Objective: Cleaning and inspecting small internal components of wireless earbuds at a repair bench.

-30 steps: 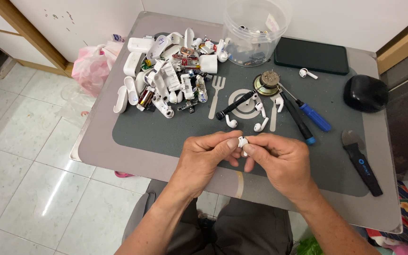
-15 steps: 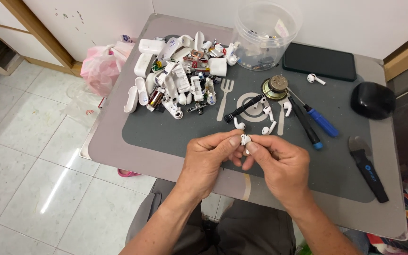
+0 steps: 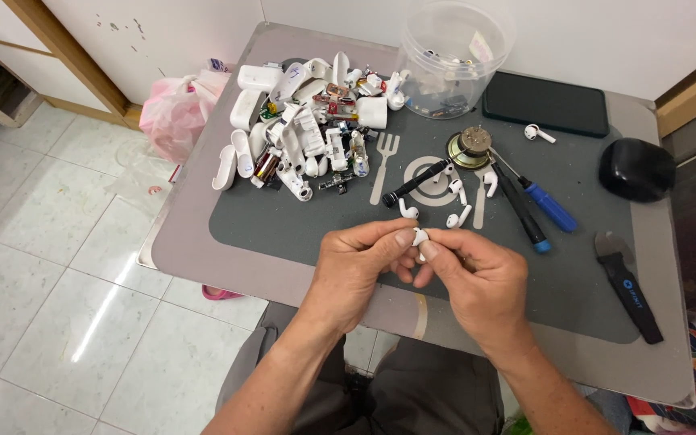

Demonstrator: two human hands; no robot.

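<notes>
Both hands meet over the near edge of the dark grey mat (image 3: 300, 234): left hand (image 3: 356, 270) and right hand (image 3: 481, 278) each pinch the same small white earbud (image 3: 419, 238) between thumb and fingertips, closed tight on it from opposite sides. Earbud sits dead between the two grips, neither hand nearer, its stem seemingly pointing down toward the palms, though mostly hidden. Beyond it, loose earbuds (image 3: 454, 203) lie on the mat, then two screwdrivers (image 3: 537, 211), a pile of white cases (image 3: 300, 129), and a clear tub (image 3: 454, 48) farthest off.
</notes>
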